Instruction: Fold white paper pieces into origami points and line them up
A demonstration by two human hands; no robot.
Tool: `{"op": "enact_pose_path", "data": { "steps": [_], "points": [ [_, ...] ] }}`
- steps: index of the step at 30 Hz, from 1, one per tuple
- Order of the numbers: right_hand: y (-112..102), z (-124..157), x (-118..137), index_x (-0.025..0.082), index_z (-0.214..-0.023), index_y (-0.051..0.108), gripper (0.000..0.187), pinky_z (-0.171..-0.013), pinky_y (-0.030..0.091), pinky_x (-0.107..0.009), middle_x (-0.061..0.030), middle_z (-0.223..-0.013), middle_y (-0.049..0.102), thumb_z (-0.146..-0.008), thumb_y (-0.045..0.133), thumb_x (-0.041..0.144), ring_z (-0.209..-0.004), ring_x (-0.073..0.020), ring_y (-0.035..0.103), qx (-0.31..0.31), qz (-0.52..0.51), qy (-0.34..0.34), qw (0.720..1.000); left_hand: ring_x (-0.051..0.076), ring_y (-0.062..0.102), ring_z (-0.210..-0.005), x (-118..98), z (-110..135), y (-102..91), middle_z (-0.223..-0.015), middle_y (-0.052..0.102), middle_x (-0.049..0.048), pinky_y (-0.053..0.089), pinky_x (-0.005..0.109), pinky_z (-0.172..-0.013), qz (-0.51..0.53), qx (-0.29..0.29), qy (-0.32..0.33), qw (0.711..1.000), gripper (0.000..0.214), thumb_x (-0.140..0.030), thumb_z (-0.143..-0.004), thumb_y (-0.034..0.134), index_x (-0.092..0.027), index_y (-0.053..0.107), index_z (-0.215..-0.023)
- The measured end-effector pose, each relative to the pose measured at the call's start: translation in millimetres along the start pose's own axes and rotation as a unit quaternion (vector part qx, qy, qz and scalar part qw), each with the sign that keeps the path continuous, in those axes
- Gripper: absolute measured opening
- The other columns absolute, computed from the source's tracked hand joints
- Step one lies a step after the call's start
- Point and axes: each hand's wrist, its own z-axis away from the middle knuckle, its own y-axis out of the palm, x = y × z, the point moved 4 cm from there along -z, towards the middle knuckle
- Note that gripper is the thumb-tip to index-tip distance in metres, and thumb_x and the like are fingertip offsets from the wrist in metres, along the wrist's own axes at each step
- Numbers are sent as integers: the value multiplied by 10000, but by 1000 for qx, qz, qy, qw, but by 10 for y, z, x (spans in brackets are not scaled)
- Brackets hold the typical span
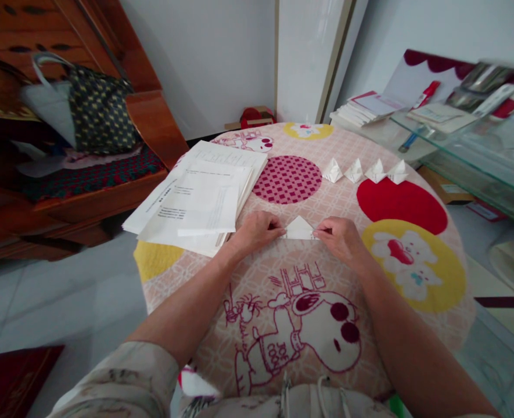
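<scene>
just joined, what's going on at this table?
A person's left hand and right hand pinch the two lower corners of a triangular-topped folded paper over the patterned tablecloth. Four folded paper pieces sit in a row beyond, to the right. A pile of printed sheets lies to the left.

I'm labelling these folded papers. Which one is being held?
The front folded paper, held by left hand and right hand; the other four form a row farther back.
</scene>
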Motion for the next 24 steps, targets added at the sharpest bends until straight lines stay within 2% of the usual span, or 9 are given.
{"op": "enact_pose_path", "data": {
  "steps": [8,24],
  "points": [
    [20,-9,2,186,-609,677,162,-623,381,-311,-58,-669,683,-766,662,224,-643,-193,577,-10,6,4,1000,121,497,-593,-26,-7,7,-614,628,11,342,276,-619,-10,-10,-24,1000,138,-224,-765,694,-171,693,-638],
    [38,-14,1,171,-654,692,156,-651,391,-301,-70,-711,689,-791,642,227,-685,-193,592,0,34,18,999,147,543,-669,-26,-14,52,-739,677,49,371,282,-659,-96,4,-12,995,147,-257,-840,670,-154,697,-739]
  ]
}}
